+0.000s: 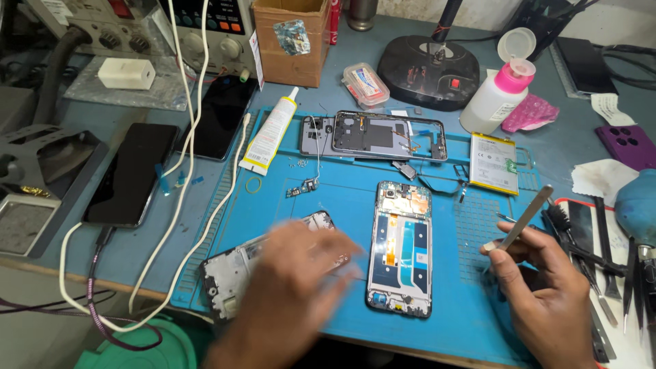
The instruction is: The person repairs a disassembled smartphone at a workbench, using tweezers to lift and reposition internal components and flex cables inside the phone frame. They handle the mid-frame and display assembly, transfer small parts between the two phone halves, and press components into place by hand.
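The phone frame lies flat at the near left corner of the blue mat, and the left hand sits on top of it, blurred, so I cannot tell whether the fingers are clenched on it or just resting there. It looks like a thin, light shell with cut-outs, stiff enough along its long edges but probably easy to bend or crack in the middle; the outer rim seems the safest place to hold it.

Just to its right lies an opened phone, face down with its insides showing, not touched by either hand. The right hand hovers over the mat's right side with its grip closed on a pair of metal tweezers, tips pointing up and away.

Further back on the mat are another stripped phone back, a loose battery and a tube of glue. Off the mat, a dark phone on a white cable lies on the table at left, and a white bottle with a pink cap stands at the rear.
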A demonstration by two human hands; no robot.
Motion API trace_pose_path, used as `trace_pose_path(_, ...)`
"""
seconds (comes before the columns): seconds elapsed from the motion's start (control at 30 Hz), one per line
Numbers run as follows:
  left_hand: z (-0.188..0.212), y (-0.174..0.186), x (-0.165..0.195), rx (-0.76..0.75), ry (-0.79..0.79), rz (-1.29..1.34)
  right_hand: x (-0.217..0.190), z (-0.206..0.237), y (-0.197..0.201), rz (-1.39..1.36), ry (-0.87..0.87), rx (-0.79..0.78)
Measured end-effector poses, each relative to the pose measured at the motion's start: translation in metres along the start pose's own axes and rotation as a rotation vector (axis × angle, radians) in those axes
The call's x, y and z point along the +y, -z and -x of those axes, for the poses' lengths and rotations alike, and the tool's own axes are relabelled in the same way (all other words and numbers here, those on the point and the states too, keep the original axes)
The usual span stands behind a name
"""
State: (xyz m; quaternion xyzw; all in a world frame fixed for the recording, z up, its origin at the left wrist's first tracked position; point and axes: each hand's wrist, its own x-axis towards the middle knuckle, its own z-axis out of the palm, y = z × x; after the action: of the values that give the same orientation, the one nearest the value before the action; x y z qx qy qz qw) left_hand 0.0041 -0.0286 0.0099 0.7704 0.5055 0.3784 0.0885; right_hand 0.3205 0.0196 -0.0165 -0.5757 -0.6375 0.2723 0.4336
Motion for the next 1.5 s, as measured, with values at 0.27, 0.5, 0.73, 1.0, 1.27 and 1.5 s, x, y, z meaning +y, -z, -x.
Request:
trace_pose_path(0.27,-0.050,0.031,-0.057,-0.097,0.223,-0.323,-0.007,-0.001,-0.003,0.156,-0.041,-0.013)
trace_pose_path(0.5,-0.056,0.025,-0.074,-0.156,0.336,-0.336,-0.011,-0.002,-0.004,0.136,0.012,-0.019)
trace_pose_path(0.73,-0.050,0.031,-0.072,-0.042,0.197,-0.331,-0.011,0.000,-0.004,0.131,-0.016,-0.032)
trace_pose_path(1.0,-0.046,0.053,-0.052,-0.022,0.269,-0.191,-0.012,-0.001,-0.003,0.134,-0.020,-0.038)
trace_pose_path(1.27,-0.039,0.065,-0.020,0.083,0.137,-0.081,-0.016,0.000,-0.003,0.137,-0.038,-0.025)
trace_pose_path(1.5,-0.029,0.067,0.010,0.143,-0.029,-0.066,-0.017,0.001,-0.003,0.122,-0.029,-0.026)
